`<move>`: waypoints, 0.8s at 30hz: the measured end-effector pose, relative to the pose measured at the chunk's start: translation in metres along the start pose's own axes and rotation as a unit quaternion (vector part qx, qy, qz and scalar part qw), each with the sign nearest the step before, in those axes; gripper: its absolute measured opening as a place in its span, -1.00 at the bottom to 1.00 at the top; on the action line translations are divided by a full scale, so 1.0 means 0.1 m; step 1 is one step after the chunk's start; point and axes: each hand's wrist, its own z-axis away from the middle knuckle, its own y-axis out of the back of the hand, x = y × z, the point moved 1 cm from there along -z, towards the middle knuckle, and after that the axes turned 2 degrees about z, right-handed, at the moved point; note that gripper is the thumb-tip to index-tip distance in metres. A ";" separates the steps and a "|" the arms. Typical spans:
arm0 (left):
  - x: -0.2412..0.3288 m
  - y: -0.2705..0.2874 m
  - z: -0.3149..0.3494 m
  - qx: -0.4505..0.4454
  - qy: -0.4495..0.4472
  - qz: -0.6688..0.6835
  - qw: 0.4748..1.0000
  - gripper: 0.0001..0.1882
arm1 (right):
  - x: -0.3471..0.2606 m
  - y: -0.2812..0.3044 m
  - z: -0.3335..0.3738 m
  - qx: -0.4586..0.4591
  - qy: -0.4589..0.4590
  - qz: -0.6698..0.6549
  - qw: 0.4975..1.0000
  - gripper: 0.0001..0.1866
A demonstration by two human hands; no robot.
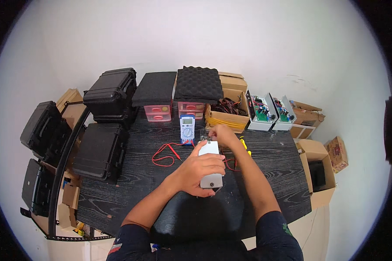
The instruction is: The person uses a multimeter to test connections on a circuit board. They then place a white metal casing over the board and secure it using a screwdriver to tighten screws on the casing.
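My left hand (198,170) is wrapped around a white metal box (211,178) with a dark round screw or knob near its front end. Just beyond the box, my right hand (222,135) has its fingers bent together beside a small clear item (206,135). Whatever those fingertips may hold is hidden. A blue-and-white multimeter (187,129) stands to the left of the box. Its red test lead (163,161) lies curled on the table. Partly behind my right forearm is a yellow-handled tool (245,146).
Black hard cases (99,150) line the left side. Along the back are red drawer units (157,113) topped with black foam, a cardboard box (231,119) of cables, and white enclosures with green circuit boards (261,114). An open carton (323,198) stands off the table's right edge.
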 end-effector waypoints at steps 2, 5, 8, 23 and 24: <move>-0.03 0.00 0.01 -0.014 -0.004 0.014 1.000 -0.28 | -0.10 0.20 0.13 0.056 0.020 -0.093 0.994 -0.82; -0.12 0.02 -0.02 0.042 0.028 -0.002 0.999 -0.26 | -0.34 0.54 0.33 0.120 0.046 -0.196 0.972 -0.81; -0.34 0.00 -0.07 0.130 0.097 0.024 0.986 -0.29 | -0.62 0.84 0.55 0.155 0.019 -0.344 0.926 -0.81; -1.03 -0.35 -0.06 0.208 0.325 0.579 0.718 -0.24 | -1.32 1.12 0.81 0.137 0.189 -0.111 0.966 -0.84; -1.02 -0.35 -0.06 0.209 0.333 0.574 0.718 -0.24 | -1.32 1.11 0.80 0.134 0.190 -0.108 0.967 -0.85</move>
